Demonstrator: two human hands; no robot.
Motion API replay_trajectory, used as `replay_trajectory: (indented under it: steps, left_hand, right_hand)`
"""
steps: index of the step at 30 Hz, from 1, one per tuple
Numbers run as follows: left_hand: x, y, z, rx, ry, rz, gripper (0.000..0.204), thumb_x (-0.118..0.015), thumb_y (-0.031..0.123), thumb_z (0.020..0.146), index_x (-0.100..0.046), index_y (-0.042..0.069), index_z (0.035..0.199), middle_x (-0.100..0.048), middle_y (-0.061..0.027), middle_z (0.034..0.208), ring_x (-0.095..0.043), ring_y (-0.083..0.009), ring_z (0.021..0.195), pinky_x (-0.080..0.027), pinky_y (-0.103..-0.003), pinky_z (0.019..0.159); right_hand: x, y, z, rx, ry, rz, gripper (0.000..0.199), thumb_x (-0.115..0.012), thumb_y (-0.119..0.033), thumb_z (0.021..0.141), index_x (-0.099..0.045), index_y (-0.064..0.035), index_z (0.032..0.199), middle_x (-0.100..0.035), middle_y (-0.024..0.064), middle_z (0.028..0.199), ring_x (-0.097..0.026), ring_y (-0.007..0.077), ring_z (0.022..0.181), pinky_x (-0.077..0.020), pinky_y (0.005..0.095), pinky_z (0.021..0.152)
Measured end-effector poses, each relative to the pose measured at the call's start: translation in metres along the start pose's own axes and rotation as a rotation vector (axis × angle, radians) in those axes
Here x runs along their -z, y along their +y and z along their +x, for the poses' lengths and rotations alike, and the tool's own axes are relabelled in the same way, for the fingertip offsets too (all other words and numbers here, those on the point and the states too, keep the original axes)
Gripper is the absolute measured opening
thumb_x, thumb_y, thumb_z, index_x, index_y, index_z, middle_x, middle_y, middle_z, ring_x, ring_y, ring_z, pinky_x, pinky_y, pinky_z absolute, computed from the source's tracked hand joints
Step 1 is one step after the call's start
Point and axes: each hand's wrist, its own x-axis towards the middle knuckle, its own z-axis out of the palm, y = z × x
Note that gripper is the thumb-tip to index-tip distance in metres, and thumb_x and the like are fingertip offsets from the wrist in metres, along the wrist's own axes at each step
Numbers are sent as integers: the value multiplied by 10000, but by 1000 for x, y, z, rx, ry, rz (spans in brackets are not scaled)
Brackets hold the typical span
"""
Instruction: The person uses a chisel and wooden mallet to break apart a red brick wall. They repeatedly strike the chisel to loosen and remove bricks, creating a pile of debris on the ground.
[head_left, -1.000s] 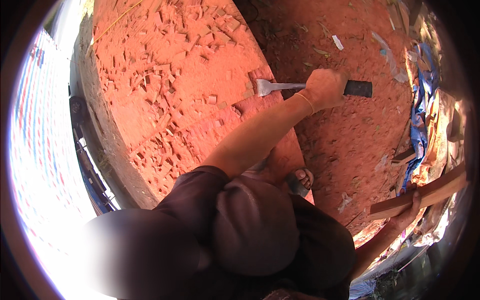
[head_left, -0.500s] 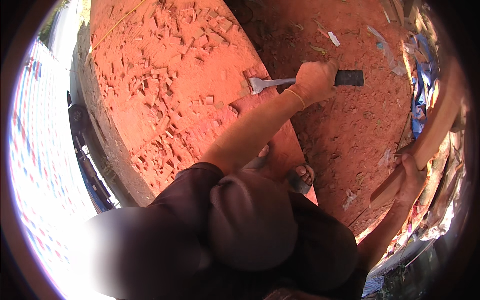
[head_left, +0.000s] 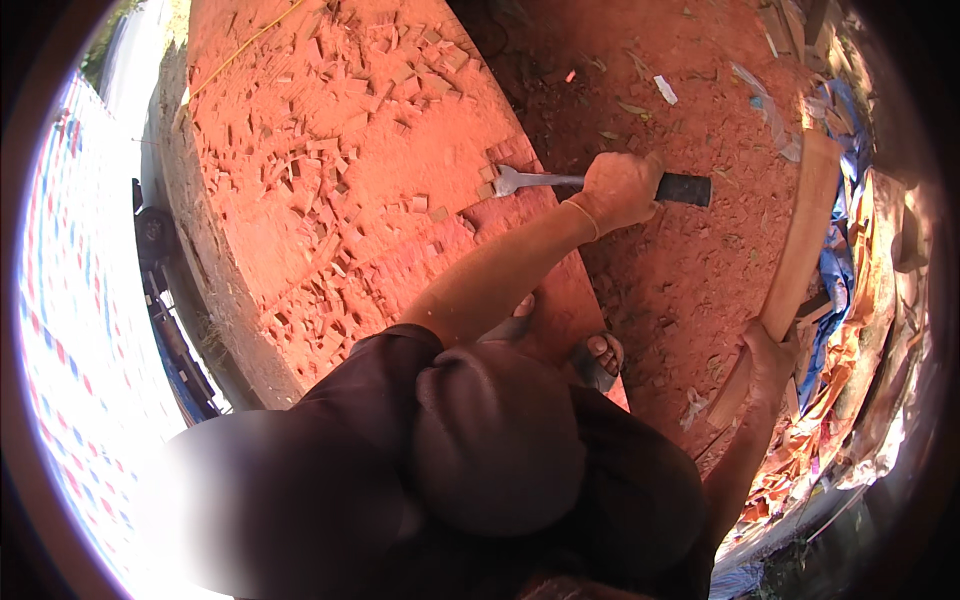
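Red dust and wood chips cover the ground [head_left: 690,250] outdoors, around a large reddish log [head_left: 330,170] whose flat top is littered with chips [head_left: 300,190]. Landmark: the log. Left hand [head_left: 620,188] is wrapped tight round the dark handle of a chisel [head_left: 560,181], just off the log's right edge. Chisel long axis runs roughly level across the view, blade end pointing left from the fist and touching the log at its rim, handle butt sticking out right of the fist. Right hand [head_left: 768,360] sits well right of the log and lower, fingers closed on the near end of a long wooden stick [head_left: 795,250] that rises away from it, tilted. Left hand is the nearer one to the log; stick is apart from the chisel. A sandalled foot [head_left: 600,352] rests by the log's lower right edge. Scrap wood and blue sheet [head_left: 835,270] lie far right of the log
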Motion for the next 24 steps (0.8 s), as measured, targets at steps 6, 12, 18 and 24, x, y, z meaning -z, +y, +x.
replay_trajectory:
  steps: [6, 12, 18, 24]
  left_hand:
    - [1, -2, 4, -4, 62, -14, 397, -728, 144, 705, -627, 74, 1083, -702, -154, 782, -709, -363, 758, -552, -477, 660]
    - [21, 6, -18, -10, 66, -32, 304, -724, 152, 715, -604, 86, 986, -698, -139, 772, -707, -361, 772, -543, -484, 665]
    - [41, 15, -58, -121, 241, -124, 318, -750, 185, 703, -588, 94, 960, -678, -137, 717, -700, -367, 723, -544, -481, 647]
    - [36, 14, -19, -93, 158, -60, 320, -744, 171, 672, -622, 100, 960, -677, -144, 714, -693, -376, 719, -544, -490, 659]
  right_hand:
    - [-35, -101, 14, 81, 399, 595, 318, -747, -160, 808, -610, 29, 1024, -609, 47, 801, -590, 153, 681, -497, 288, 591]
    - [-86, -6, -40, -12, -180, -146, 295, -705, -59, 762, -576, 10, 1019, -603, 59, 749, -568, 143, 574, -468, 293, 516]
    - [-30, 28, -71, -187, 93, 193, 222, -703, -75, 793, -587, -10, 972, -596, 69, 717, -577, 157, 555, -493, 300, 488]
    - [-13, 36, -83, -321, 175, 425, 219, -741, -180, 794, -621, -18, 877, -591, 79, 679, -572, 177, 522, -493, 305, 467]
